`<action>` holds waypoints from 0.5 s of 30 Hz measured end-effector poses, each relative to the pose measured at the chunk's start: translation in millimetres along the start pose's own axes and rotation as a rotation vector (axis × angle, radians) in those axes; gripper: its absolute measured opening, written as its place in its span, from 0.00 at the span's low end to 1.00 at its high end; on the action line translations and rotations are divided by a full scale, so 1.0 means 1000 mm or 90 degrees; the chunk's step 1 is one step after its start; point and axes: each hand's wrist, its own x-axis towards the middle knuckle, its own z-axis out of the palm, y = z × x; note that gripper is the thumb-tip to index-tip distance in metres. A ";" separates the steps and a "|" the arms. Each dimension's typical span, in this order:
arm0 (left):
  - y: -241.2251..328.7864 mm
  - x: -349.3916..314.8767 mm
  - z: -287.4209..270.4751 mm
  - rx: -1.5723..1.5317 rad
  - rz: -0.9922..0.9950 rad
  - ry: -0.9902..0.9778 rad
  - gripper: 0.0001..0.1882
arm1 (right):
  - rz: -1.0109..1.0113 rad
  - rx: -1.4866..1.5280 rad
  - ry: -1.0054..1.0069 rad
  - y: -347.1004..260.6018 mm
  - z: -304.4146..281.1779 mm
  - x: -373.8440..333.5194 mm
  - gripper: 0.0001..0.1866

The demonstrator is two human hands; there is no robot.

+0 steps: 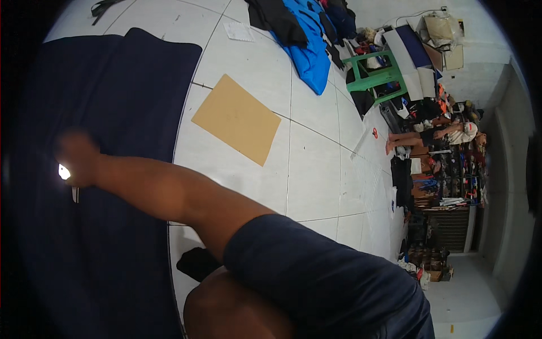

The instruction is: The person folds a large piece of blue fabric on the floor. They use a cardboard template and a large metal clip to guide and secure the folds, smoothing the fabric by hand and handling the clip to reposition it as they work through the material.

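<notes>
My right hand (76, 158) reaches far out to the left over a large dark navy cloth (101, 96) spread flat on the white tiled floor. The hand is blurred by motion. Its fingers are closed on a small bright white piece (64, 171), and a thin pale sliver (75, 195) shows just below it on the cloth. My bare forearm and dark blue sleeve (316, 271) run from the lower right across the cloth's edge. My knee (226, 308) is at the bottom. My left hand is out of sight.
A tan cardboard sheet (237, 118) lies on the tiles beside the cloth. Farther off are blue cloth (309, 53), black cloth (276, 20), a white paper (239, 31), a green plastic stool (375, 76), red-handled scissors (375, 133) and a seated person (446, 134) among clutter. A black item (197, 263) lies by my knee.
</notes>
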 end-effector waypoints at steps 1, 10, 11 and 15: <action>-0.003 0.001 -0.002 -0.018 -0.005 -0.013 0.50 | -0.006 -0.017 0.042 0.004 0.006 0.005 0.33; -0.016 0.000 -0.010 -0.032 -0.021 -0.050 0.50 | -0.007 -0.036 -0.060 -0.013 0.035 0.037 0.30; -0.019 -0.001 -0.013 -0.029 -0.027 -0.053 0.50 | -0.001 -0.105 -0.143 -0.027 0.035 0.042 0.27; -0.011 0.012 -0.006 -0.050 -0.011 -0.056 0.50 | -0.002 -0.108 -0.240 -0.011 0.047 0.067 0.23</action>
